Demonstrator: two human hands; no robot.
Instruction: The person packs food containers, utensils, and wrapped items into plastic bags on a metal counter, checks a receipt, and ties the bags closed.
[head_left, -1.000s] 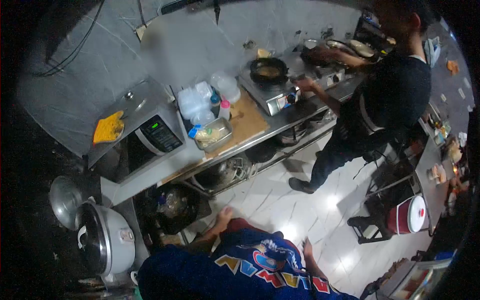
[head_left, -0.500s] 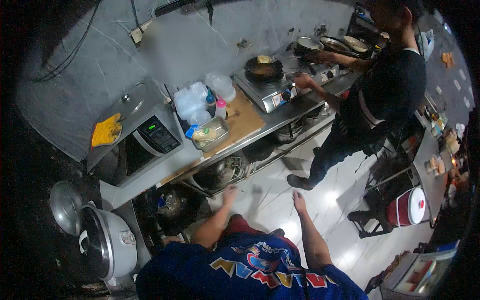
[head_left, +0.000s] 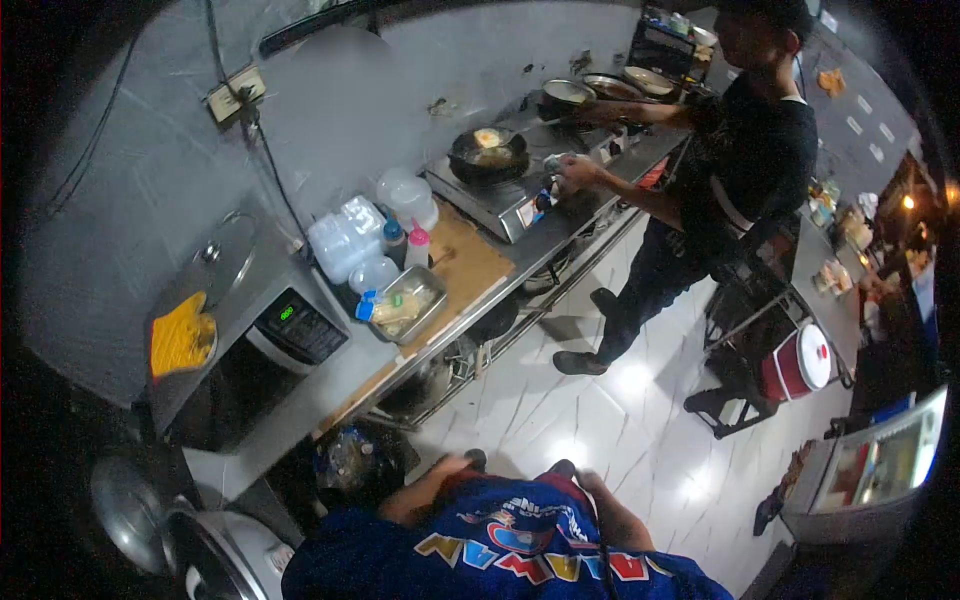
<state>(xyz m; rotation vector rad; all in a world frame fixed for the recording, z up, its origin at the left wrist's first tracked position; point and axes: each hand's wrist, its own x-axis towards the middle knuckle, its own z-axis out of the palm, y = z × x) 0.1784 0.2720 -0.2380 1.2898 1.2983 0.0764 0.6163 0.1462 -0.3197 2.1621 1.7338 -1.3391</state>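
Note:
My left hand (head_left: 452, 467) is low at the front of my blue shirt (head_left: 510, 545), beside my lap. My right hand (head_left: 590, 483) hangs on the other side, close to my right thigh. Both are blurred and partly hidden by my body, and the fingers do not show clearly. I see nothing held in either one. Nearest to my left hand is a dark pan with plastic-wrapped items (head_left: 347, 458) under the counter. White marbled floor (head_left: 640, 480) lies around my right hand.
A co-worker (head_left: 750, 150) stands at the stove (head_left: 510, 200) by a frying pan (head_left: 488, 155) with food in it. The counter holds a microwave (head_left: 300, 325), sauce bottles (head_left: 418, 243) and a metal tray (head_left: 425, 300). A rice cooker (head_left: 255, 550) is at left, a red cooler (head_left: 790, 370) at right.
Both my hands have drawn back from in front of me to close against my body. My view has shifted. The co-worker remains at the stove, one hand near the pan.

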